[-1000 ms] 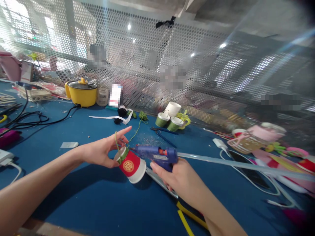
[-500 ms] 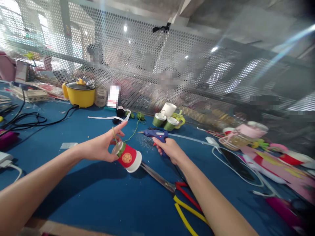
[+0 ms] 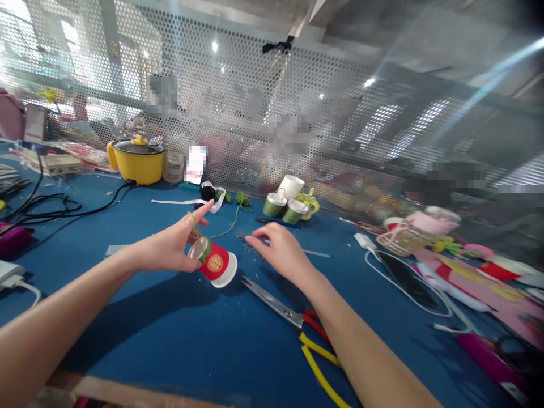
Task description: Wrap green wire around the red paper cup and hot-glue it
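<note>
My left hand [image 3: 170, 246] grips a small paper cup [image 3: 217, 263] between thumb and fingers. The cup is tilted, with a red band, a gold round emblem and green yarn wound near one end. A strand of green yarn [image 3: 227, 229] runs from there across the table, and some loops by my raised index finger. My right hand [image 3: 283, 252] is over a blue glue gun [image 3: 266, 241] lying low at the table; thumb and index finger look apart, with blue showing between them. The hand hides most of the gun. Large scissors [image 3: 276, 303] lie partly beneath my right forearm.
Several cups, some wrapped in green [image 3: 295, 211], stand at the back by the perforated metal screen [image 3: 238, 113]. A yellow electric pot [image 3: 138, 164] and a propped phone [image 3: 195, 164] are at back left. Right: a pink-lidded jar [image 3: 419, 232], a dark phone [image 3: 408, 280] and white cables.
The glue gun, gripped upright in my right hand before, is now lower and largely under that hand, its grip loosened. My left hand and the cup have shifted slightly left and up.
</note>
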The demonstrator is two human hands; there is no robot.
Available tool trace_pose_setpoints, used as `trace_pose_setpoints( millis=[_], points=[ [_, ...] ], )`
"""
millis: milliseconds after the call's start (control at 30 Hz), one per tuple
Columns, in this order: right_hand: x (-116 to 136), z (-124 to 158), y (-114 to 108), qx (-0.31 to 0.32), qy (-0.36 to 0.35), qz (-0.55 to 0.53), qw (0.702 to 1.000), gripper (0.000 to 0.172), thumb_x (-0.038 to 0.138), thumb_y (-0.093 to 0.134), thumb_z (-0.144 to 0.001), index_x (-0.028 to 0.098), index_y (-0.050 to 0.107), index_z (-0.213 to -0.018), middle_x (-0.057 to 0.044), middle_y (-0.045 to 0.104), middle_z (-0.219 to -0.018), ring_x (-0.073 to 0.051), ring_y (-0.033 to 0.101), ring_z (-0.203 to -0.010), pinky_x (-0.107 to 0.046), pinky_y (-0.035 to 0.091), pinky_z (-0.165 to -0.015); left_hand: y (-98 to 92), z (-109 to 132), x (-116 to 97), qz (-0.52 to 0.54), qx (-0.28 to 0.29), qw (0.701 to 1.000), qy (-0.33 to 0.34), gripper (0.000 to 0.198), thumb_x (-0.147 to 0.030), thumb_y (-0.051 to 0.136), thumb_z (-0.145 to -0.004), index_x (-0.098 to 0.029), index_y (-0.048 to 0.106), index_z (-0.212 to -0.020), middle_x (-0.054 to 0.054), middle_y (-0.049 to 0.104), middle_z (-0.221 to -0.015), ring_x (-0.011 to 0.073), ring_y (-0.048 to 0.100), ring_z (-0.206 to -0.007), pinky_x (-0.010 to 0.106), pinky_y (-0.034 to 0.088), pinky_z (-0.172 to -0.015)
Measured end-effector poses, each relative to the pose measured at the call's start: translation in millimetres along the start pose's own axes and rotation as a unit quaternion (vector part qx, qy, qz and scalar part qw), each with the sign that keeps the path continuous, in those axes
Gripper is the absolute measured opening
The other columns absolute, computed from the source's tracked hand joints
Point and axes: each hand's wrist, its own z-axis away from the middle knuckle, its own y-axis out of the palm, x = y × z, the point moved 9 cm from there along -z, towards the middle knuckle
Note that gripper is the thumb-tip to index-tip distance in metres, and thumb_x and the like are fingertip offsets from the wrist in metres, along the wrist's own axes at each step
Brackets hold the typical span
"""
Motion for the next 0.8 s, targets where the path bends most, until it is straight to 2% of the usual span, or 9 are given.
trace_pose_setpoints(
  millis=[33,100,167,233,333,467,600,800],
  points=[
    [29,4,-1,0.003,-0.084,-0.056,0.995,0.016,0.031,0.06,-0.083,0.017,0.068,-0.087,-0.009,0.063,-0.096,-0.022,0.059,-0.095,-0.034,0.044,-0.084,2.6,0,-1,0.015,0.006,1.0,0.003,0.107,-0.01,0.064,-0.063,-0.038,0.001,-0.144,0.01,0.039,-0.125,0.0159,0.054,-0.087,0.04,0.049,-0.082],
    [76,15,2,0.032,-0.193,-0.131,0.972,0.019,0.031,0.061,-0.083,0.019,0.068,-0.097,-0.007,0.062,-0.099,-0.019,0.058,-0.093,-0.033,0.046,-0.081,8.9,1,-4,0.054,0.028,0.998,0.009,0.105,-0.01,0.063,-0.065,-0.037,-0.001,-0.144,0.009,0.043,-0.123,0.0159,0.055,-0.088,0.037,0.05,-0.08],
    [104,22,7,0.049,-0.236,-0.14,0.96,0.015,0.028,0.065,-0.08,0.018,0.069,-0.09,-0.006,0.06,-0.093,-0.019,0.057,-0.094,-0.033,0.045,-0.081,15.6,2,-6,0.093,0.057,0.994,0.008,0.105,-0.009,0.062,-0.066,-0.035,-0.005,-0.144,0.007,0.051,-0.113,0.0166,0.057,-0.088,0.034,0.05,-0.076],
    [117,24,12,0.071,-0.241,-0.148,0.956,0.007,0.021,0.064,-0.079,0.017,0.067,-0.074,-0.004,0.058,-0.084,-0.019,0.057,-0.092,-0.032,0.045,-0.08,19.7,3,-6,0.113,0.075,0.991,-0.003,0.107,-0.007,0.061,-0.066,-0.032,-0.008,-0.144,0.004,0.056,-0.1,0.0169,0.057,-0.084,0.032,0.05,-0.073],
    [111,21,10,0.087,-0.205,-0.214,0.951,0.015,0.015,0.059,-0.08,0.017,0.061,-0.065,-0.001,0.056,-0.076,-0.014,0.057,-0.079,-0.028,0.045,-0.074,20.9,3,-6,0.143,0.075,0.987,-0.018,0.109,-0.007,0.062,-0.065,-0.032,-0.008,-0.144,0.002,0.056,-0.096,0.0167,0.057,-0.083,0.031,0.05,-0.07],
    [84,16,1,0.066,-0.136,-0.288,0.946,0.015,0.024,0.059,-0.08,0.018,0.057,-0.067,0.001,0.055,-0.073,-0.012,0.054,-0.07,-0.027,0.044,-0.066,20.2,2,-6,0.18,0.061,0.981,-0.03,0.108,-0.011,0.066,-0.063,-0.037,-0.002,-0.144,0.006,0.048,-0.115,0.0186,0.056,-0.092,0.034,0.05,-0.075],
    [67,17,7,0.067,-0.092,-0.322,0.94,0.018,0.031,0.058,-0.081,0.019,0.053,-0.068,0.001,0.055,-0.068,-0.012,0.051,-0.065,-0.026,0.043,-0.06,23.9,2,-11,0.198,0.067,0.978,-0.015,0.106,-0.008,0.065,-0.062,-0.037,0.003,-0.143,0.008,0.042,-0.123,0.0197,0.054,-0.099,0.038,0.047,-0.084],
    [56,18,15,0.074,-0.045,-0.357,0.93,0.021,0.037,0.056,-0.08,0.019,0.051,-0.07,0.002,0.054,-0.066,-0.012,0.049,-0.06,-0.025,0.042,-0.056,24.4,1,-18,0.199,0.066,0.978,0.017,0.106,-0.006,0.064,-0.064,-0.036,0.001,-0.144,0.01,0.038,-0.128,0.0217,0.049,-0.109,0.041,0.043,-0.092]
  ],
)
